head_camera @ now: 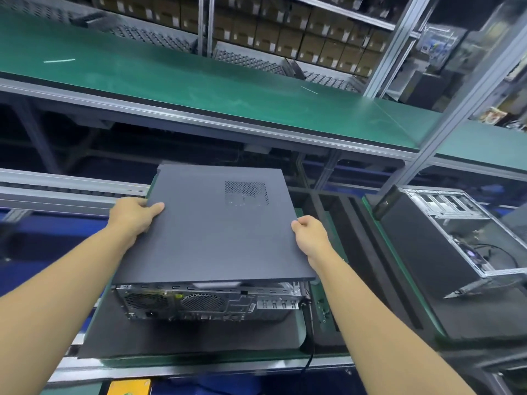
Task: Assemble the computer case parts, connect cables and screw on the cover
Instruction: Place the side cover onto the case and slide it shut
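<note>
Left hand (134,216) and right hand (309,235) clamped on opposite edges of the cover (216,229), over the case (205,303).

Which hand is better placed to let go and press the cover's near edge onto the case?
Probably the right hand: it grips the cover closer to its near edge, which lies above the case. The left hand grips farther back.

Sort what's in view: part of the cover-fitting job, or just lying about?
In the job:
- side cover, gripped at its edges by left hand and right hand
- computer case under it

Lying about:
- second open case at right
- cardboard boxes on back shelves
- green shelf
</note>
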A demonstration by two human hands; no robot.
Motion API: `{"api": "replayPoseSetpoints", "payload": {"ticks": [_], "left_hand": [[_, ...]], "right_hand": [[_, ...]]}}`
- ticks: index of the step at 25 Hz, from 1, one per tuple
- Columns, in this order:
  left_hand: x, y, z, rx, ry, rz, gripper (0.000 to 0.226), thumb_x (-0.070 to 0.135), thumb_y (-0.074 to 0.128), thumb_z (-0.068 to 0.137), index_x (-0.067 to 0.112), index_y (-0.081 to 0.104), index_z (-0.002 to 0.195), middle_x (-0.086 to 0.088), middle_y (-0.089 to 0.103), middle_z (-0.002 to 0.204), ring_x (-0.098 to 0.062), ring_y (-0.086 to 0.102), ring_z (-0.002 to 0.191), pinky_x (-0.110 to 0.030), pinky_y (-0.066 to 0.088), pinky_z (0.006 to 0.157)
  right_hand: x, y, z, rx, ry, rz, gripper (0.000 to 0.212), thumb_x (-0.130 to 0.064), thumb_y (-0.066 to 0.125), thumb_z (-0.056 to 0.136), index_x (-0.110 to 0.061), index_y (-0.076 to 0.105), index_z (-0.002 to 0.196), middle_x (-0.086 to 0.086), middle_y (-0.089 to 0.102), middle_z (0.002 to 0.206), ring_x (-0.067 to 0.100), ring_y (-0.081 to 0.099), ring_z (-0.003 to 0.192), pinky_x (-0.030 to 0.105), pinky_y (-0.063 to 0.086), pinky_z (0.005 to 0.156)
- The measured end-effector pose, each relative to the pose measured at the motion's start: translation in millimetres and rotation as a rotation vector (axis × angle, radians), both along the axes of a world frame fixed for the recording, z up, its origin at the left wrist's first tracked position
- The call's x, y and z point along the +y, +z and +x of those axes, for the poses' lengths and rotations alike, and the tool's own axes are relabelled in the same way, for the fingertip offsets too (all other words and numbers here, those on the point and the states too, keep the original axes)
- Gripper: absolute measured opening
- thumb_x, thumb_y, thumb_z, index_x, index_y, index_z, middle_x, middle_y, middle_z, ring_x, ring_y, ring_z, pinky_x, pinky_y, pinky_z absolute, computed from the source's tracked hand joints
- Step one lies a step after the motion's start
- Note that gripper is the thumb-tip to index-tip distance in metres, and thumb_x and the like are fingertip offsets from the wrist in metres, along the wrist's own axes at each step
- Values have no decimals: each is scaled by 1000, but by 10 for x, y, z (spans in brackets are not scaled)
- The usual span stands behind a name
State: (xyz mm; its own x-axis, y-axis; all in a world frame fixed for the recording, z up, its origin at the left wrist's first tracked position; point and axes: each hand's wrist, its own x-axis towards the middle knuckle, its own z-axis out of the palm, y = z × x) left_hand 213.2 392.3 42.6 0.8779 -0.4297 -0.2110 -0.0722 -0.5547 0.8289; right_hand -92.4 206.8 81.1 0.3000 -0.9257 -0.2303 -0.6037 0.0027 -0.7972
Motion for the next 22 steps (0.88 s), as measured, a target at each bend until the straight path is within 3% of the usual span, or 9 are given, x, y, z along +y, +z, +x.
{"api": "replayPoseSetpoints", "payload": {"ticks": [3,5,6,8,11,13,16,19,22], "left_hand": [[23,-34,3,-42,-9,48,31,39,72,86,14,74,102,-12,74,92,-30,65,71,-42,55,81],[12,-27,-28,-147,-49,81,39,38,71,87,10,71,115,-11,72,104,-36,67,93,-45,53,88],[7,-29,-44,-183,-66,85,42,37,71,88,8,69,119,-12,71,109,-38,65,98,-45,51,91],[20,-63,-60,-246,-104,91,41,35,69,89,6,69,117,-15,70,106,-39,65,97,-44,50,90],[44,-150,-78,-347,-121,113,44,33,68,90,3,66,123,-20,63,112,-35,58,107,-44,48,91],[63,-205,-89,-361,-118,124,52,32,67,91,4,58,134,-20,54,126,-33,50,118,-45,44,100],[108,-282,-161,-422,-136,127,53,30,63,93,1,54,137,-18,47,125,-33,46,117,-46,41,102],[109,-336,-326,-617,-239,253,55,32,51,98,-1,43,141,-20,38,141,-38,39,128,-50,37,105],[115,-382,-415,-740,-455,424,68,46,31,100,8,19,155,-9,12,164,-25,10,151,-42,19,119]], "right_hand": [[75,-185,22,33,-12,-4,27,-14,50,101,-11,50,75,10,41,68,29,36,66,31,32,67],[94,-294,26,43,-50,-51,23,-15,53,101,4,67,95,24,60,81,44,55,80,41,48,78],[98,-323,29,38,-70,-62,27,-16,55,102,5,65,116,18,66,92,40,62,94,43,51,87],[108,-336,16,35,-72,-71,34,-19,57,102,-4,57,133,-3,62,91,27,63,102,32,45,89],[90,-389,-24,116,5,-179,30,-19,59,101,-7,60,128,-2,61,97,21,60,100,28,44,88],[118,-471,-39,178,31,-264,27,-18,59,100,-5,61,124,8,61,110,23,58,102,35,47,94],[258,-572,-30,215,82,-426,24,-14,54,102,-7,57,125,12,49,130,25,47,114,43,45,101],[306,-619,-31,476,329,-547,57,-35,37,108,-17,23,160,3,17,167,26,20,150,45,22,122],[309,-664,-37,649,490,-544,65,-50,19,107,-24,2,163,-5,-8,170,19,-7,157,41,-3,125]]}}
